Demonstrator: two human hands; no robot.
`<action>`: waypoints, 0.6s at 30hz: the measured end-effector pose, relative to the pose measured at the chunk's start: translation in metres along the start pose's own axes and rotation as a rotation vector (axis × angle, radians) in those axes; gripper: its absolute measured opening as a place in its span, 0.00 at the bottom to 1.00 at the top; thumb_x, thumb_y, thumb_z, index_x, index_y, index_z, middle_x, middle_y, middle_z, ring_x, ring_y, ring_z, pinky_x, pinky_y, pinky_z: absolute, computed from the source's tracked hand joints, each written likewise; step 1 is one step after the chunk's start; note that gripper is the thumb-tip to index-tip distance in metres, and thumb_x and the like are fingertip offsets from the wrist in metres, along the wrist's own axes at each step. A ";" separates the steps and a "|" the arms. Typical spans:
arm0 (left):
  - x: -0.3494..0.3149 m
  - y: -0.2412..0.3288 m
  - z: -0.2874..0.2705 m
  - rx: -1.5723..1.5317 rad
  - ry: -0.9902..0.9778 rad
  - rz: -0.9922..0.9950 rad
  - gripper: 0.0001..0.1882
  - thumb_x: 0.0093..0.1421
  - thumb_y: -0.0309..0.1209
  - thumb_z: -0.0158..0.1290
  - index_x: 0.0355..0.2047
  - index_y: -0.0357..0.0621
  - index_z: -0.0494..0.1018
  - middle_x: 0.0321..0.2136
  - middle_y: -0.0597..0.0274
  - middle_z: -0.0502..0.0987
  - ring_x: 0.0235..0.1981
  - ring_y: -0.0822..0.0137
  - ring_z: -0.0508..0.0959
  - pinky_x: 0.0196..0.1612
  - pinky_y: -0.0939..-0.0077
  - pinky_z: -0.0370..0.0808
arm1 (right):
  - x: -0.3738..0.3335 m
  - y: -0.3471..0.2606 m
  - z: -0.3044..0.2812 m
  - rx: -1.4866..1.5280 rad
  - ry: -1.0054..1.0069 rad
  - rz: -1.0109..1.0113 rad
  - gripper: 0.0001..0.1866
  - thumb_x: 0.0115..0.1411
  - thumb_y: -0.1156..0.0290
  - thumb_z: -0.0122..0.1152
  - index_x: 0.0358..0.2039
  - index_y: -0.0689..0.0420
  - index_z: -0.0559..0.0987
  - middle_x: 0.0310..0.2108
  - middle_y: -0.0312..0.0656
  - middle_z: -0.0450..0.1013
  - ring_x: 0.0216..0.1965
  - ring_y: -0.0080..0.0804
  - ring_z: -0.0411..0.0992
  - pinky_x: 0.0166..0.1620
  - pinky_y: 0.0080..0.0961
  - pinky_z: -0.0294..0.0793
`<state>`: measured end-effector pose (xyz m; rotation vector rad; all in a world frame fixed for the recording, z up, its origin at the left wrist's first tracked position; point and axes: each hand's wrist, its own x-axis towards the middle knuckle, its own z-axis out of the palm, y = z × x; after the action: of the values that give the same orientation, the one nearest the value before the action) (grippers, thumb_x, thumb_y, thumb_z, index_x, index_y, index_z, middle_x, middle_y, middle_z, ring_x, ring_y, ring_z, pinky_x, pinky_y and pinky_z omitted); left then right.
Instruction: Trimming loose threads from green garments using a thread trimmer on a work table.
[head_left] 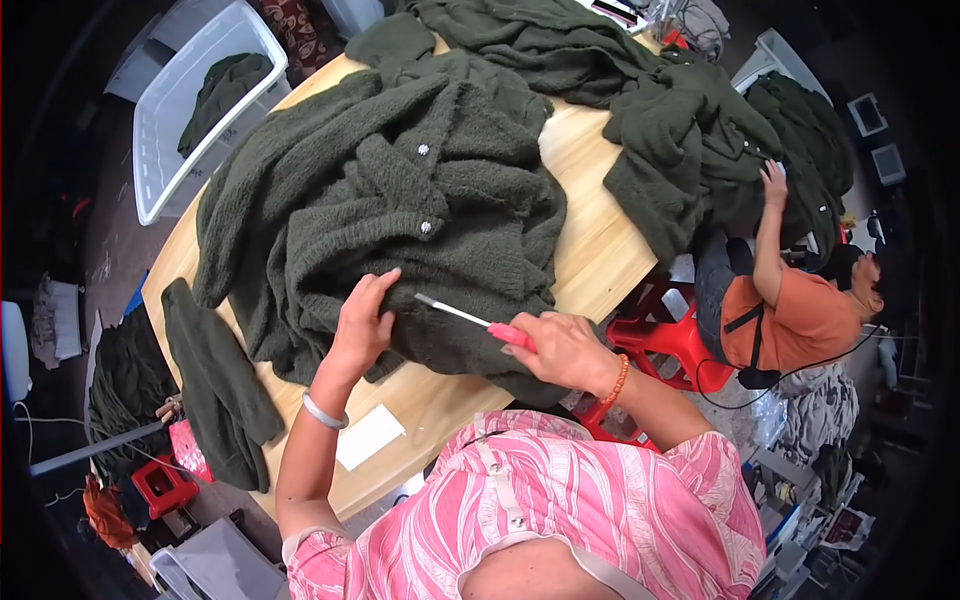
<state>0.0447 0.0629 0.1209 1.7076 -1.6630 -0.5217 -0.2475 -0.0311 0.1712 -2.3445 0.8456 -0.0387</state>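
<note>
Dark-green knit (400, 190) spread on desk (590, 240), likely for access | right fingers (548, 325) gripping pink-handled tool (507, 333), tip leftward | left fingers (376, 291) probably steadying; pinched or not, I can't tell

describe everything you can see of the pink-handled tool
The tool has a smooth-looking pinkish-red handle, a thin, straight, silvery shaft that looks metal, and a darker grey tip. The right grip holds it by the handle, covering part of it. It points toward the picture's upper left, over the dark green knit garment; whether the tip touches the fabric is unclear.
</note>
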 end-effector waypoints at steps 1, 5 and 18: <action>0.011 0.003 0.001 0.202 0.005 0.154 0.34 0.50 0.17 0.51 0.60 0.38 0.62 0.33 0.54 0.70 0.38 0.57 0.73 0.40 0.67 0.70 | -0.002 0.007 -0.001 -0.009 0.005 0.068 0.13 0.60 0.60 0.60 0.36 0.56 0.74 0.26 0.53 0.75 0.33 0.55 0.75 0.37 0.48 0.74; 0.068 0.004 0.015 0.621 0.023 0.197 0.24 0.54 0.20 0.47 0.54 0.32 0.68 0.29 0.56 0.69 0.33 0.58 0.71 0.38 0.65 0.67 | -0.012 0.021 -0.002 0.032 0.080 0.129 0.14 0.59 0.59 0.62 0.37 0.55 0.74 0.25 0.52 0.74 0.31 0.56 0.74 0.35 0.47 0.72; 0.035 0.063 -0.073 -0.265 0.206 -0.092 0.11 0.50 0.20 0.50 0.35 0.42 0.65 0.30 0.62 0.67 0.34 0.69 0.69 0.39 0.77 0.68 | -0.022 0.044 -0.032 0.146 0.282 0.140 0.14 0.58 0.63 0.63 0.42 0.57 0.77 0.30 0.52 0.77 0.35 0.54 0.76 0.38 0.42 0.74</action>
<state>0.0554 0.0462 0.2212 1.5889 -1.3132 -0.5616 -0.2973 -0.0621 0.1756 -2.1674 1.1027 -0.3673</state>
